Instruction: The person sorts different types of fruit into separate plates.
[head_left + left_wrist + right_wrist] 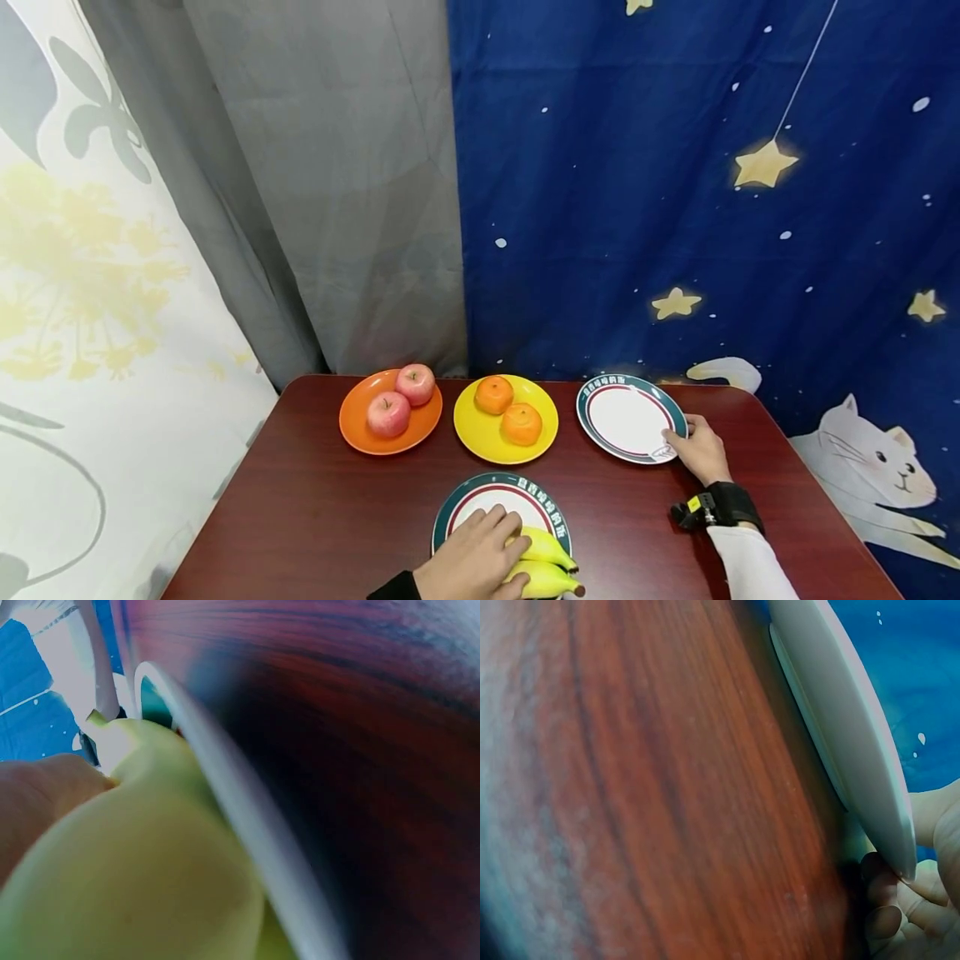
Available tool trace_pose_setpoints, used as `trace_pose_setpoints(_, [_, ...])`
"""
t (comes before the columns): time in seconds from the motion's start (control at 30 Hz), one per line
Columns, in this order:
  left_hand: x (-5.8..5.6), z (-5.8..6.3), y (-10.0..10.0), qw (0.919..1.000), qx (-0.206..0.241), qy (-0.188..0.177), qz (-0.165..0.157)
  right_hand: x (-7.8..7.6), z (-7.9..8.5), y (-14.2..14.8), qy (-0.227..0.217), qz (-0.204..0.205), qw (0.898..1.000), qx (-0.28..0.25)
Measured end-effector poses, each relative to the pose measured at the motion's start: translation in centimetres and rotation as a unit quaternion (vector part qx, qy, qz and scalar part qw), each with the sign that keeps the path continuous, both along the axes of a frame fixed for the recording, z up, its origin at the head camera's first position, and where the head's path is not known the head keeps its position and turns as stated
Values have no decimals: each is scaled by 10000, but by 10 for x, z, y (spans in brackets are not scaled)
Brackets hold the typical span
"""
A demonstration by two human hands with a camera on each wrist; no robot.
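Note:
My left hand [472,560] curls its fingers over a bunch of yellow bananas [546,547], which lies on a white plate with a dark green lettered rim [450,510]. Close up in the left wrist view, the banana [150,870] fills much of the picture, beside the plate's pale edge [225,787]. My right hand [703,452] pinches the right edge of a second green-rimmed white plate [626,417], thumb on top. From the right wrist view, that plate's underside [847,712] shows, with fingers [922,900] at its rim.
An orange plate [356,425] with two apples [388,414] stands at the back left of the brown table [315,517]. Right of it is a yellow plate [476,437] bearing two oranges [521,424]. A grey and a blue curtain [600,208] hang behind the table.

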State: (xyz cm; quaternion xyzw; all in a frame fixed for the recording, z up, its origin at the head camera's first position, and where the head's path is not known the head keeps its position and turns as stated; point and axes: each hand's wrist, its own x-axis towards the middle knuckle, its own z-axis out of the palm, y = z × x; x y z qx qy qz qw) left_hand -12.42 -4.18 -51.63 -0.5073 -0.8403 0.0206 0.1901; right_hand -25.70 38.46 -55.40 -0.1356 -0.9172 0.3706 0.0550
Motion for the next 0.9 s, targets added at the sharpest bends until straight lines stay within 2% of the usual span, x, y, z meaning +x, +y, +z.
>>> trace_pose_setpoints(0.13, [4, -1, 4, 9974, -454, -496, -276, 1, -2, 0, 11, -40, 10000, -51])
trace_pose_setpoints(0.23, [8, -3, 7, 9906, -729, -1095, -374, 2, -4, 0, 44, -87, 9999, -76])
trace_pose_setpoints(0.37, [13, -8, 11, 9724, -746, -2208, -134, 3, -8, 1, 89, -95, 9999, -69])
trace_pose_setpoints(0.43, [13, -10, 12, 9642, -697, -2557, -24, 3, -8, 1, 105, -99, 9999, -64])
trace_pose_setpoints(0.5, [13, -10, 12, 9588, -667, -2760, 41, 3, -8, 1, 123, -98, 9999, -57])
trace_pose_setpoints(0.6, [12, -11, 11, 9619, -641, -2658, -39, 2, -7, 1, 142, -105, 9998, -48])
trace_pose_setpoints(0.73, [10, -5, 10, 9692, -468, -2386, -380, 1, -5, -1, 162, -84, 9998, -14])
trace_pose_setpoints(0.8, [8, 7, 11, 9707, -335, -2322, -516, 1, -4, -1, 167, -85, 9998, 0])
trace_pose_setpoints(0.9, [3, 35, 15, 9701, 83, -2347, -607, 1, -4, -1, 151, -99, 9998, -28])
